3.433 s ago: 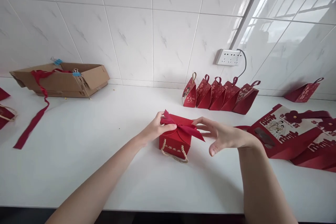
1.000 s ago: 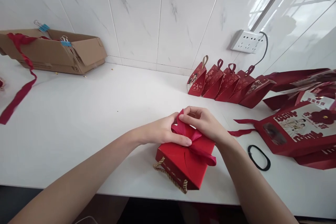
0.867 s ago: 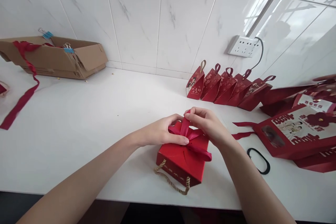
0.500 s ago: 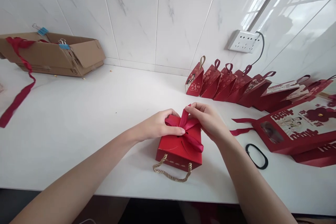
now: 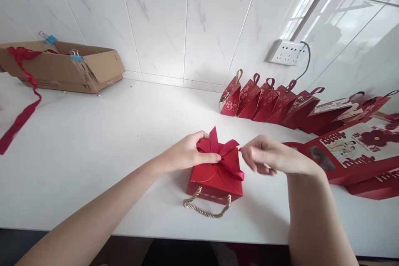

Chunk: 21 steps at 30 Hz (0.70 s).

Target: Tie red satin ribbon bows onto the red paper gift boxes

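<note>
A small red gift box [image 5: 202,172] with a gold rope handle [image 5: 207,212] sits on the white table. On its lid is a bow of dark pink-red ribbon [image 5: 213,140], one tail pointing up and another to the right. My left hand [image 5: 195,151] is closed round the box's left side, its thumb pressing on the lid at the bow's centre. Just right of the box, my right hand [image 5: 262,156] hovers with curled fingers, a little blurred. A small red ribbon tip shows at its finger edge; I cannot make out whether the fingers hold it.
A cardboard box [image 5: 59,70] with blue clips and a trailing red ribbon [image 5: 21,126] stands at the back left. Several red triangular boxes [image 5: 249,99] line the wall on the right. Larger red boxes [image 5: 346,153] lie nearer. A white socket strip [image 5: 286,52] is on the wall.
My right hand has let go of the upright ribbon tail and moved right, its wrist now bent. My left hand keeps its hold. The black ring on the right is now hidden behind my arm.
</note>
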Available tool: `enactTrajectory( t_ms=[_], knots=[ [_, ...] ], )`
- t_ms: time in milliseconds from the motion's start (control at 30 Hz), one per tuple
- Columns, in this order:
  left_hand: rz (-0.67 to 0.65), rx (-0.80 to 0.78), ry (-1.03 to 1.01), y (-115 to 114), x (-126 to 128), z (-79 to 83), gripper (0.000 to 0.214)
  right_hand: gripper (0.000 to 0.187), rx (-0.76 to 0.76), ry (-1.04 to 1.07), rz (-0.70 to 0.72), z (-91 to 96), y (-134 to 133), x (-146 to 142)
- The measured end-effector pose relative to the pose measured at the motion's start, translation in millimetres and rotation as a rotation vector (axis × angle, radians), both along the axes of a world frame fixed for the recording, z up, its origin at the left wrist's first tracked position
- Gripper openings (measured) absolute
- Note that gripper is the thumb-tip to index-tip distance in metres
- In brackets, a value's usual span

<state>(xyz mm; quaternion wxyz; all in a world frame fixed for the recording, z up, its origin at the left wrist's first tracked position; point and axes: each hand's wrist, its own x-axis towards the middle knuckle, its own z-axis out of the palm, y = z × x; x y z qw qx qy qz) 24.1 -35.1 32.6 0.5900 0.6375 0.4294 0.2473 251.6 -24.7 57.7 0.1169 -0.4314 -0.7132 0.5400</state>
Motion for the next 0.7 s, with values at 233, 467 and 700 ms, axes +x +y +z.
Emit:
enactTrajectory(
  t_ms=[233, 467, 700],
  knots=[
    [0.123, 0.057, -0.005, 3.8, -2.3, -5.2, 0.046, 0.040, 0.026, -0.082, 0.106, -1.8, -5.1, -9.8],
    [0.103, 0.056, 0.057, 13.6, -16.1, -0.4, 0.046, 0.035, -0.003, 0.101, 0.074, -9.2, 4.8, -18.6],
    [0.125, 0.083, 0.298, 17.9, -50.3, 23.0, 0.056, 0.041, 0.006, 0.177, 0.112, -14.6, 11.6, -15.6]
  ],
)
